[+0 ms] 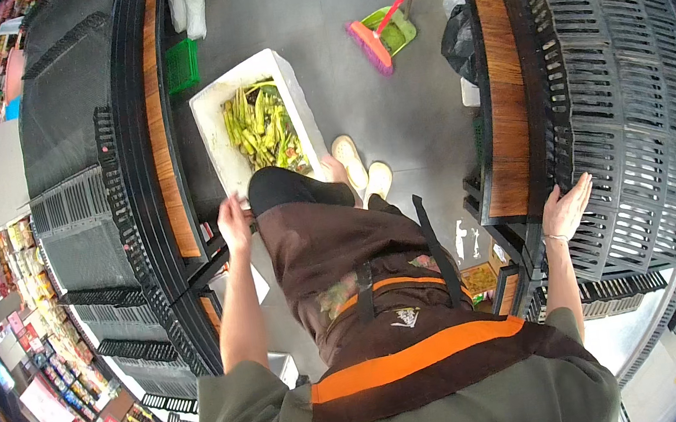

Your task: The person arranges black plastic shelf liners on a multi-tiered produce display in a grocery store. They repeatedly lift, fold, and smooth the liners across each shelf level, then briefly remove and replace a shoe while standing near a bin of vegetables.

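My left hand (pixel 234 222) hangs beside my raised, black-clad knee, close to the near corner of a white foam box (pixel 307 104). Its fingers are blurred, and whether they touch the box I cannot tell. Inside the box lies a heap of green vegetable trimmings (pixel 260 119), mostly stalks and leaves. My knee hides part of the box's near end. At the right, my right hand (pixel 567 205) lies flat against the edge of a black slatted plastic rack (pixel 603 178), fingers stretched and holding nothing.
A red-handled broom (pixel 373 47) and a green dustpan (pixel 399 29) stand on the grey floor ahead. Wood-trimmed shelving (pixel 494 78) borders the right; more black racks (pixel 80 198) line the left. A green basket (pixel 182 65) and black bag (pixel 458 44) sit by the shelving. Cream clogs (pixel 378 179) are beside the box.
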Demonstrator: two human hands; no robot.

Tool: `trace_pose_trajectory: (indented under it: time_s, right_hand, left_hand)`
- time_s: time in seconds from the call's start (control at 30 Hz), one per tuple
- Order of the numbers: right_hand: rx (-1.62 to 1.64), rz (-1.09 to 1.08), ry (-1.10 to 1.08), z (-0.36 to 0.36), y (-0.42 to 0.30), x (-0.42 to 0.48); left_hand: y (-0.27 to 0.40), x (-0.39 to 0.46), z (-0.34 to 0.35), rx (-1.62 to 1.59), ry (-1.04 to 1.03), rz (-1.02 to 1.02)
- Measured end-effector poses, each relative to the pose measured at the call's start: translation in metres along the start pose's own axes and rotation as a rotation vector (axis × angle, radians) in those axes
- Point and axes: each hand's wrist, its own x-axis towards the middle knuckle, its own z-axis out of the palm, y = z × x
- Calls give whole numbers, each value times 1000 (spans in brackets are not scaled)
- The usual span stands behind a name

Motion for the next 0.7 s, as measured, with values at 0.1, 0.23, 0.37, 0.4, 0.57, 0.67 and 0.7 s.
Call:
trace_pose_trajectory:
  time_s: [0.1, 0.23, 0.37, 0.4, 0.57, 0.67, 0.7]
  right_hand:
    - [-33, -27, 19, 3, -1, -3]
    - [-6, -15, -15, 7, 0, -2]
    - [71, 1, -73, 7, -12, -4]
    - [62, 1, -64, 9, -12, -6]
    - [-90, 79, -51, 13, 16, -1]
    - [-152, 145, -64, 15, 34, -7]
    - [-175, 191, -79, 19, 28, -4]
  left_hand:
    - [77, 45, 11, -81, -24, 24]
    - [60, 112, 48, 206, -227, -25]
    - [-69, 183, 108, 561, -305, -125]
    - [-71, 192, 123, 596, -331, -167]
    - [-122, 237, 174, 680, -321, -177]
    - [-142, 267, 201, 673, -391, -187]
    - [-174, 285, 204, 731, -452, -242]
